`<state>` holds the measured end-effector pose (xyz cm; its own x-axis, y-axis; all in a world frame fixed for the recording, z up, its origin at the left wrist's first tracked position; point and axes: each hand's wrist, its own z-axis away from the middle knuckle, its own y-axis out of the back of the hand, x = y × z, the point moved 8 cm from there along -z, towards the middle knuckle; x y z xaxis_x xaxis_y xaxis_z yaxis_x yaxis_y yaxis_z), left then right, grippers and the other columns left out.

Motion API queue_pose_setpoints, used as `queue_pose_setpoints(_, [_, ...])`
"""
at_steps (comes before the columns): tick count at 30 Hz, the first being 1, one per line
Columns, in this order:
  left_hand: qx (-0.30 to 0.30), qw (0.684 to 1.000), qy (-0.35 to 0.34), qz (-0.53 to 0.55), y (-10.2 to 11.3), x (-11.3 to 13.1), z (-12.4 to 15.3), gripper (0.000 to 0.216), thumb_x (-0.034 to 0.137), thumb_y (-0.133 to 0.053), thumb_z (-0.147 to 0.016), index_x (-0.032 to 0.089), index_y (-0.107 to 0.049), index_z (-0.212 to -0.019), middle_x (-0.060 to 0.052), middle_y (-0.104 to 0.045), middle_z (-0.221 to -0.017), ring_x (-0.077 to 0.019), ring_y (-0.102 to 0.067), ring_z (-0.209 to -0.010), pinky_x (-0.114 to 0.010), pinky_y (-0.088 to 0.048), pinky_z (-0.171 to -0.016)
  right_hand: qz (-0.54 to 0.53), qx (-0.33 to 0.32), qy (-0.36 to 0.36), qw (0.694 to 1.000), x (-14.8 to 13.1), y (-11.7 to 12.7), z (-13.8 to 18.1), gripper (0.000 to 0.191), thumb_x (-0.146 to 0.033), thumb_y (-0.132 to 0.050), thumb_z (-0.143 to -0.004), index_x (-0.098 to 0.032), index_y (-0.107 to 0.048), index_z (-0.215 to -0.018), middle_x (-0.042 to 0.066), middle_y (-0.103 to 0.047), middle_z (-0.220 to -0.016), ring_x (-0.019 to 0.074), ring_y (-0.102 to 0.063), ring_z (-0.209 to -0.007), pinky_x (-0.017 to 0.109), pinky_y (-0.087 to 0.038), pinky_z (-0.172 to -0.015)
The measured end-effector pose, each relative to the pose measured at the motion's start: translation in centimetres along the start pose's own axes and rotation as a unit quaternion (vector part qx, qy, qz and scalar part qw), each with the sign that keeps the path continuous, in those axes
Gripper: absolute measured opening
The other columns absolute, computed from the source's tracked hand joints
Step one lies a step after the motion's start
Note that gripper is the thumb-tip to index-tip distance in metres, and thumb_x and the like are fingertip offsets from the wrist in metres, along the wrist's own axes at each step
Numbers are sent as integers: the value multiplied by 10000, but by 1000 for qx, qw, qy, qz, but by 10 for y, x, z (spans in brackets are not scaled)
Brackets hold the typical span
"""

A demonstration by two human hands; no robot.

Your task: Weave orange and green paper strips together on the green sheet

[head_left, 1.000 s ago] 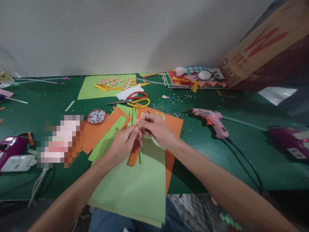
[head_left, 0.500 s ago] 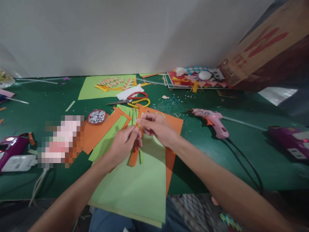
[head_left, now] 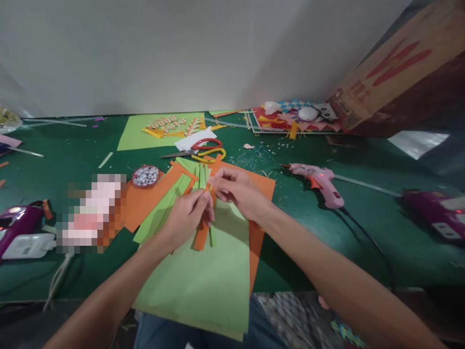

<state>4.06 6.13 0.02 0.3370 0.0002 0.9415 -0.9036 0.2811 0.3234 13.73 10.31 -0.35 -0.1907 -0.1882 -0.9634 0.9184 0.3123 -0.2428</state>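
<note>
A narrow orange paper strip is pinched between the fingertips of both hands, its far end sticking up past my right fingers. My left hand grips it from the near side, fingers curled. With thumb and forefinger, my right hand holds the strip slightly farther away; part of it is hidden by the fingers. Beneath the hands lie light green sheets over an orange sheet. Another orange strip and a green strip rest on the green paper just below my fingers.
Scissors with red and yellow handles lie beyond the hands. A round dish of googly eyes sits at left. The pink glue gun, with its cord, is at right. Woven paper pieces and a paper bag are farther back.
The orange strip's far end now shows above my right hand, angled upward. My right hand has shifted very slightly right; my left hand stays in nearly the same place.
</note>
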Motion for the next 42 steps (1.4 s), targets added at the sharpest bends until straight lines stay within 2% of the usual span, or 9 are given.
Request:
queue_pose_setpoints(6, [19, 1000, -3, 0, 4, -2, 0, 292, 303, -371, -916, 187, -471, -668, 28, -590, -566, -92, -558, -468, -207, -443, -485, 24, -39, -22, 999, 7, -7, 0, 296, -368, -736, -650, -166, -532, -581, -47, -483, -470, 55, -402, -428, 224, -219, -413])
queue_pose_setpoints(19, [-1, 1000, -1, -2, 0, -1, 0, 304, 323, -354, -919, 189, -458, -667, 20, -587, -561, -96, -558, -469, -207, -438, -476, 16, -4, 8, 1000, -1, 2, -2, 348, -387, -743, -647, -179, -479, -554, -72, -420, -430, 47, -365, -406, 227, -237, -425])
queue_pose_setpoints(26, [10, 1000, 1, 8, 2, -5, 0, 302, 319, -349, -920, 182, -468, -678, 10, -588, -577, -98, -557, -465, -219, -455, -486, 29, -43, -21, 998, 7, -9, 0, 304, -386, -738, -637, -167, -536, -576, -46, -484, -484, 55, -406, -435, 222, -244, -414])
queue_pose_setpoints(37, [-21, 1000, -1, -3, -4, -8, -1, 320, 326, -345, -931, 187, -445, -660, 16, -576, -561, -91, -557, -468, -198, -456, -474, 12, 2, 0, 1000, 4, 1, -2, 386, -394, -760, -630, -185, -449, -535, -71, -418, -434, 46, -354, -404, 229, -234, -423])
queue_pose_setpoints(42, [-13, 1000, -3, 14, -3, -6, -1, 305, 322, -348, -926, 190, -453, -672, 13, -578, -564, -98, -559, -475, -199, -447, -454, 22, -22, -12, 999, 5, -2, -1, 352, -393, -740, -650, -178, -479, -550, -64, -438, -458, 52, -394, -417, 224, -249, -422])
